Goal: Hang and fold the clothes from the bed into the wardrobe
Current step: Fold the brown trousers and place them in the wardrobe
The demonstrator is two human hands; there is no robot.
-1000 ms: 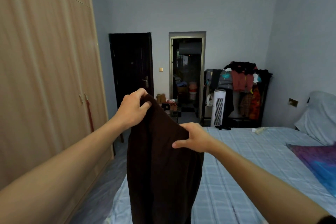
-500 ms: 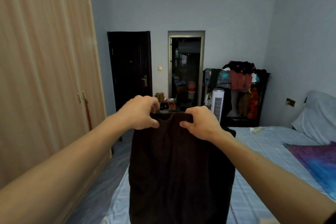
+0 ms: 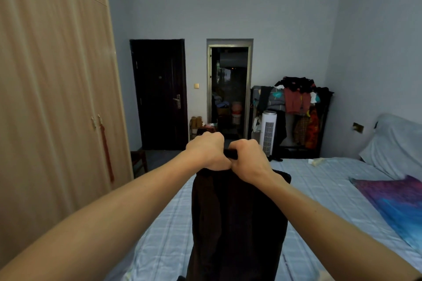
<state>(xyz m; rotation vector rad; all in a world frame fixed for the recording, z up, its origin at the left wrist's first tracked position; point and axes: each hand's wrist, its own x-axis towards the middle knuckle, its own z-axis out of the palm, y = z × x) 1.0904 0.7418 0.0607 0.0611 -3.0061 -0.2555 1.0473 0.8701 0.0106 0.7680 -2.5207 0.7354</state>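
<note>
- Head view, hands: the left hand point(image 3: 206, 151) and the right hand point(image 3: 249, 159) are held out at arm's length, backs up, side by side and touching each other.
- Left grip: the fingers are curled under and clamped on the top edge of the dark garment point(image 3: 237, 223).
- Right grip: likewise clamped on that same top edge. A short strip of dark cloth shows between the two fists.
- Task item: the dark garment hangs straight down from both fists, over the near part of the bed point(image 3: 319, 189). Its lower end runs out of the bottom of the frame, so contact with the bed cannot be told.
- Bed: covered with a pale blue checked sheet. A purple-blue blanket point(image 3: 397, 201) lies on its right side, and a pillow point(image 3: 392, 143) leans at the far right by the wall.
- Wardrobe point(image 3: 57, 98): light wood, along the left, doors closed. A red tassel point(image 3: 107, 153) hangs by the handles.
- Far wall: a dark door point(image 3: 161, 96), closed, with an open doorway point(image 3: 229, 91) just beside it.
- Far right corner: a clothes rack point(image 3: 299, 107) heaped with garments, with a white tower fan point(image 3: 267, 134) at its left end.
</note>
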